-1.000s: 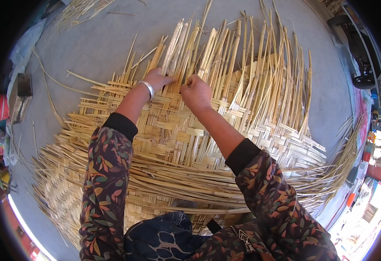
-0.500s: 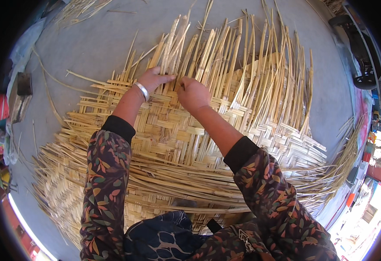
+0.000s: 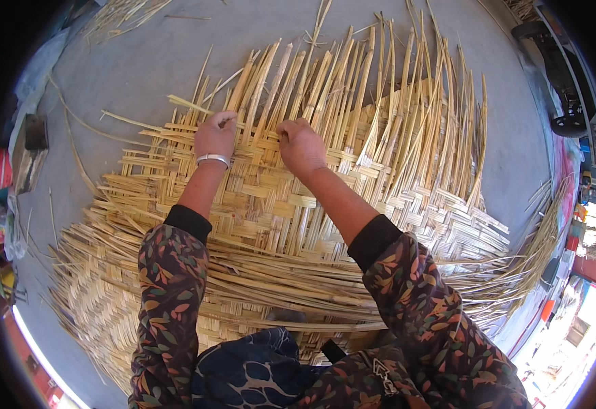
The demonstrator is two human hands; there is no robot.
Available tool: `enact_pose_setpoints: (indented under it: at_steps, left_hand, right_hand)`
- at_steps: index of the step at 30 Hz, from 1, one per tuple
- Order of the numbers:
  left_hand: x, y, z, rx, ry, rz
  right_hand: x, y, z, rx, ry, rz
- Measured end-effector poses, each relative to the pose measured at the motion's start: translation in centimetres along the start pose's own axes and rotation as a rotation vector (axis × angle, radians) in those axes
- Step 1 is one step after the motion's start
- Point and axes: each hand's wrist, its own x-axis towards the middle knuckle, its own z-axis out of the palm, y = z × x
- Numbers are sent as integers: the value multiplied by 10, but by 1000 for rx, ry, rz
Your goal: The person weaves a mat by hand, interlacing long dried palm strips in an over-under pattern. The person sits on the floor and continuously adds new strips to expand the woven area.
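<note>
A half-woven mat (image 3: 271, 198) of flat, pale yellow split reeds lies in front of me. Loose upright strips (image 3: 342, 85) fan out from its far edge. My left hand (image 3: 215, 140), with a silver bangle at the wrist, is closed in a pinch at that edge. A crosswise reed strip (image 3: 187, 103) runs under its fingers, its free end sticking out to the left. Farther right, my right hand (image 3: 303, 148) is curled closed where this strip reaches it among the upright ones. Its fingertips are partly hidden.
A bundle of long loose reeds (image 3: 298, 276) crosses the mat nearer my body. More thin reeds (image 3: 124, 17) lie on the grey floor (image 3: 155, 61) at the far left. A wooden block (image 3: 32, 153) stands at left, and a black wheeled object (image 3: 560, 82) at far right.
My left hand has moved left and turned, closing its fingers. The crosswise strip's end now shows beyond it. The raised upright strips between my hands have come down; my right hand has barely moved.
</note>
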Motion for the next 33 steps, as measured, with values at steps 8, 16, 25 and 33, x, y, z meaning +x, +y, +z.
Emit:
enact_pose_setpoints:
  at_steps: [8,16,25,33]
  left_hand:
    - [-15,7,-7,280,11,-48]
    - [-24,10,-11,231,0,-59]
    - [-83,-9,-3,163,121,313]
    - [-72,5,-3,340,25,111]
  right_hand:
    - [-6,-1,-2,-152,-119,-120]
    - [-15,4,-1,-256,-131,-223]
    - [-36,9,8,-420,2,-445]
    - [-40,6,5,-414,-53,-427]
